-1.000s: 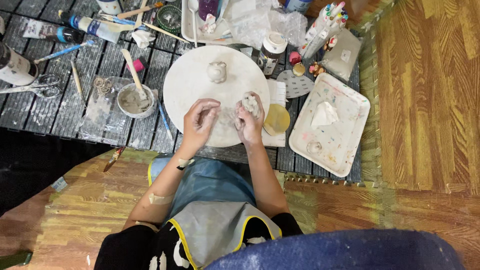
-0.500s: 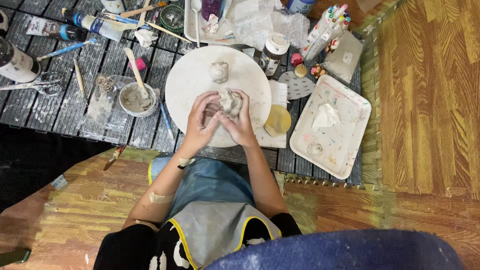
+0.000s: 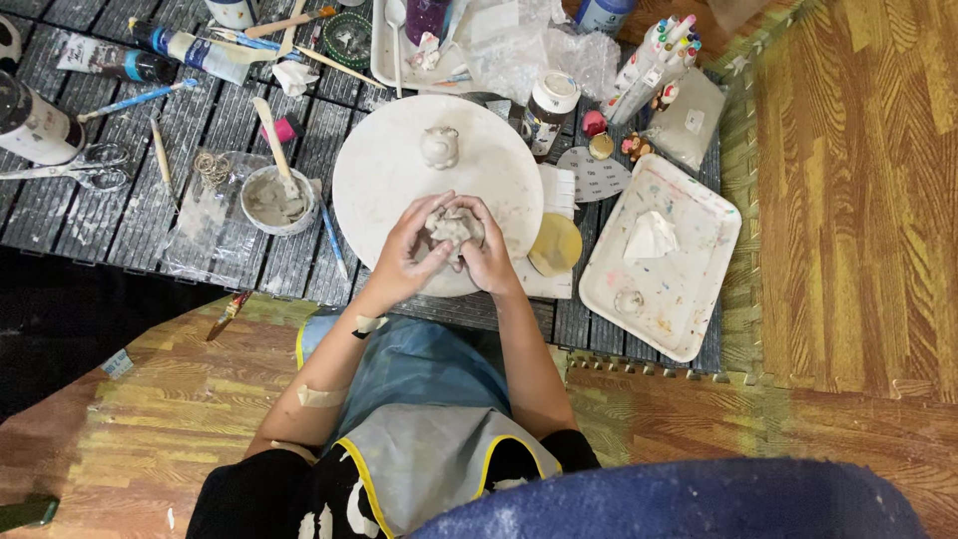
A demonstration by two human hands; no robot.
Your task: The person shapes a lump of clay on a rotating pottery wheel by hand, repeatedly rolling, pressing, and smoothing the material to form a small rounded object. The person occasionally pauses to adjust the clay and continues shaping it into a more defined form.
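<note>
A lump of grey clay (image 3: 451, 228) is cupped between both of my hands above the near edge of a round white board (image 3: 379, 170). My left hand (image 3: 412, 256) wraps its left side, and my right hand (image 3: 489, 255) presses against its right side, fingers curled over the top. A small finished clay figure (image 3: 439, 146) stands upright near the far edge of the board, apart from my hands.
A small bowl of grey slip (image 3: 271, 200) with a wooden stick sits left of the board. A white rectangular tray (image 3: 689, 289) with a crumpled tissue lies to the right. A yellow sponge (image 3: 555, 245), scissors (image 3: 70, 170), paint tubes, brushes and marker pens (image 3: 654, 50) crowd the dark slatted table.
My hands were apart on the board a second ago. They have come together around the clay lump and lifted it slightly toward the board's near edge.
</note>
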